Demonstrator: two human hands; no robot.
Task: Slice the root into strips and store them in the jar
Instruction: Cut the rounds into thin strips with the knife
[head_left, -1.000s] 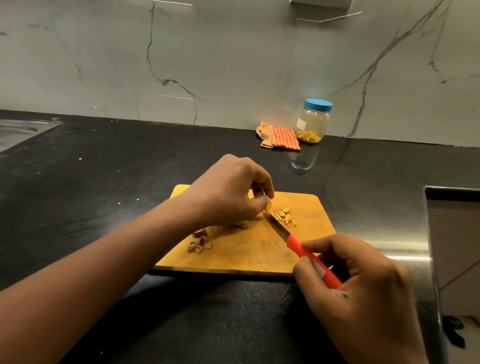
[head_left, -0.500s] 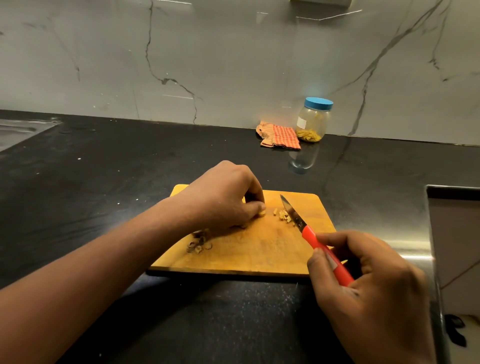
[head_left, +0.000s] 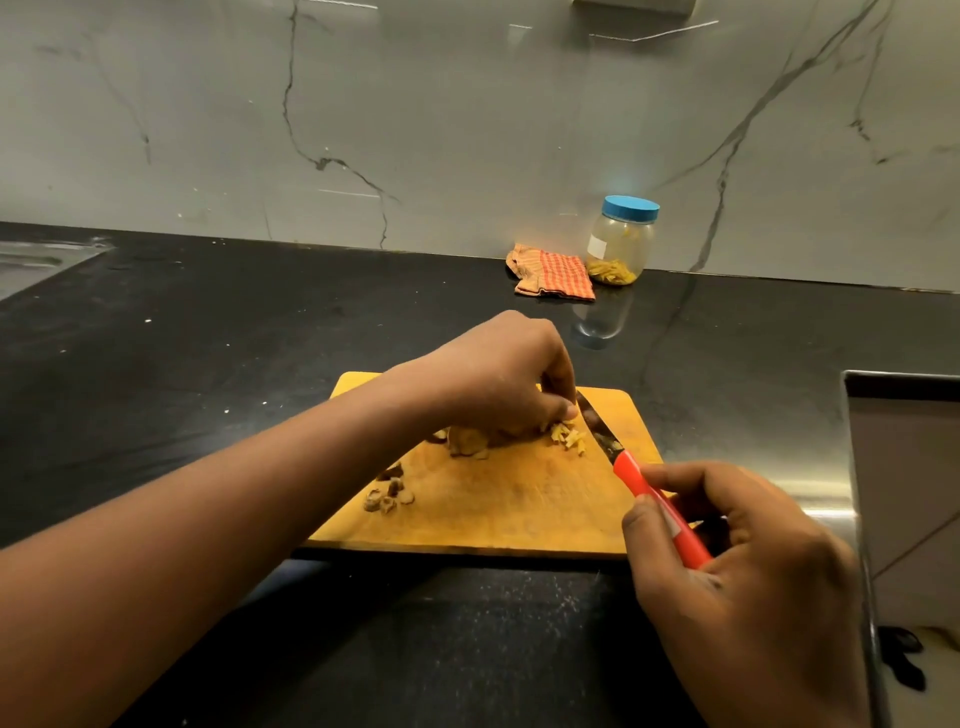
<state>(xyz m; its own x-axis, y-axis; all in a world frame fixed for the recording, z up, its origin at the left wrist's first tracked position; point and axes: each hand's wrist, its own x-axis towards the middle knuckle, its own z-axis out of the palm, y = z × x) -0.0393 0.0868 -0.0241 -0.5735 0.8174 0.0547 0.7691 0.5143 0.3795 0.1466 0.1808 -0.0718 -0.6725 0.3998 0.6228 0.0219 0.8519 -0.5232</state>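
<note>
Head view. Left hand (head_left: 498, 379) over the far part of the cutting board (head_left: 493, 519), fingers curled downward, tips on a small heap of yellow root strips (head_left: 570, 439); pinch or mere touch cannot be told. Uncut root chunk (head_left: 467, 441) on the board, partly hidden under the left palm. Right hand (head_left: 743, 571) at the board's near right corner, thumb and fingers wrapped round the red handle of the knife (head_left: 631, 470). Blade angled away from the right hand, its tip just beside the left fingertips, edge alongside the strips. Brown peel scraps (head_left: 387, 499) on the board below the left wrist. Jar (head_left: 621, 244) well beyond both hands against the marble wall, blue lid (head_left: 630, 208) on, yellow strips at its bottom. Checked cloth (head_left: 553, 273) touching the jar's left side. All on black counter (head_left: 208, 338).
</note>
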